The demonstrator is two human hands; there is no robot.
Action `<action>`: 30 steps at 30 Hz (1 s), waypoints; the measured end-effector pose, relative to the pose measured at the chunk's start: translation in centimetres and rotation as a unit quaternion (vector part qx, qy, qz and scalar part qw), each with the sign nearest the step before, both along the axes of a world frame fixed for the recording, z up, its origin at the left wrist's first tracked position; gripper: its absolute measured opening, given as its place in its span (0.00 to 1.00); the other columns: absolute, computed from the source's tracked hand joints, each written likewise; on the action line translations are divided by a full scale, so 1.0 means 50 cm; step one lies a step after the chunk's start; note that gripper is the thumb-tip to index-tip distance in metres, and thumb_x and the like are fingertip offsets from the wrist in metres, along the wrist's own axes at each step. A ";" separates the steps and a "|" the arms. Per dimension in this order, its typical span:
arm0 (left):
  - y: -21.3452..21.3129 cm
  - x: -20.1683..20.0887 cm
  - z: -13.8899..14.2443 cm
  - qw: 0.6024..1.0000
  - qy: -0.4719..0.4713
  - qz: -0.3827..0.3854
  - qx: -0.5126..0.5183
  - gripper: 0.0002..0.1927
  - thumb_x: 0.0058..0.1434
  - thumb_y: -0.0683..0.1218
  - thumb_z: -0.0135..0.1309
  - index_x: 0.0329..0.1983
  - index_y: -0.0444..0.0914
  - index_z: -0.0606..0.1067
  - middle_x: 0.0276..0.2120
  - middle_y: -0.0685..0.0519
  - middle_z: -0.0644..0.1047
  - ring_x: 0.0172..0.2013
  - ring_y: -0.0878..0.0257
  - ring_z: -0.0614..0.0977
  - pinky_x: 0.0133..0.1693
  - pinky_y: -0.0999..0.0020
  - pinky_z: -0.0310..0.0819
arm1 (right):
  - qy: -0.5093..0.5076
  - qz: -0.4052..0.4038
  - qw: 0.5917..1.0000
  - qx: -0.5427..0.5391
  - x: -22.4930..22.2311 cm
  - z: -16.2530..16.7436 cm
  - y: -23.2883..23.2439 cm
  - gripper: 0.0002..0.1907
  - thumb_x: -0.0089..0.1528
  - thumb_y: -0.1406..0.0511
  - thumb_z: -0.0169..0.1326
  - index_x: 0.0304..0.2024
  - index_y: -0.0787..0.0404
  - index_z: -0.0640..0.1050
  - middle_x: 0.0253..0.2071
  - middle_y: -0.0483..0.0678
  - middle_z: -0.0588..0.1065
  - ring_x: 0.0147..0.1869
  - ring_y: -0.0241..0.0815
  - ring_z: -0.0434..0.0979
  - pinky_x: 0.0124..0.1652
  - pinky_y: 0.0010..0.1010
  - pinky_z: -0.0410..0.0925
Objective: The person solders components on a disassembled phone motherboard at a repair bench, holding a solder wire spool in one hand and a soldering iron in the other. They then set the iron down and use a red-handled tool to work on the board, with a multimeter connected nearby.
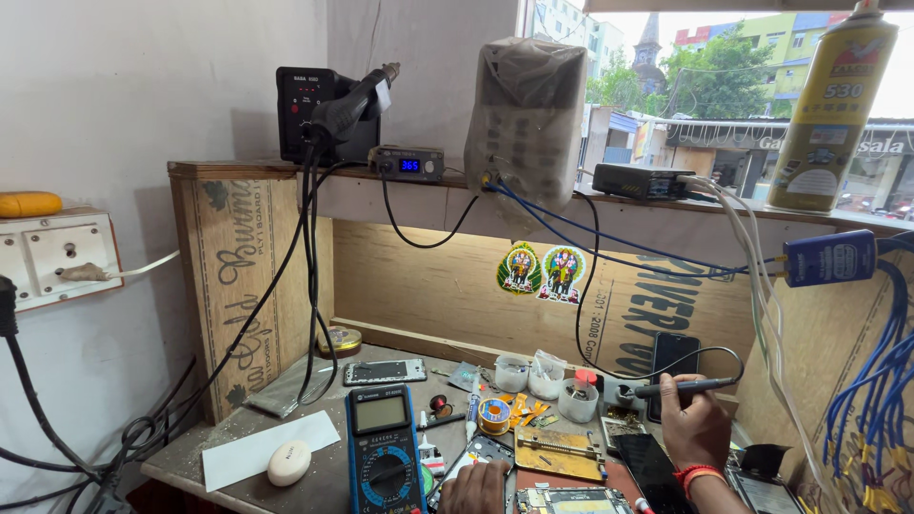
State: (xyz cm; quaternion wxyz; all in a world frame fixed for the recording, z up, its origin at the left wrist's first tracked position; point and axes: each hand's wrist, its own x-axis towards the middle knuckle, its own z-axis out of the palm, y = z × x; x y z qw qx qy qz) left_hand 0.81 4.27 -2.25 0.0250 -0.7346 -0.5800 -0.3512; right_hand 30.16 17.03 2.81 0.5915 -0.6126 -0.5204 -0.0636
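While a blue-and-black handheld multimeter lies unused at the left, a dark opened phone board is steadied flat under the left hand, fingers closed on it. Further right, a slim black soldering iron is gripped by the right hand, tip kept clear above the bench.

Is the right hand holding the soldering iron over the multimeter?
No: the right hand holds the soldering iron at the far right of the bench, well away from the multimeter.
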 end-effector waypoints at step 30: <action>-0.017 -0.012 0.026 0.993 0.009 -0.063 -0.096 0.35 0.65 0.67 0.59 0.60 0.38 0.66 0.47 0.45 0.73 0.51 0.53 0.74 0.50 0.48 0.63 | -0.087 0.035 0.993 -0.070 -0.039 0.013 0.015 0.13 0.63 0.55 0.60 0.44 0.54 0.83 0.42 0.49 0.79 0.45 0.51 0.82 0.43 0.43 0.73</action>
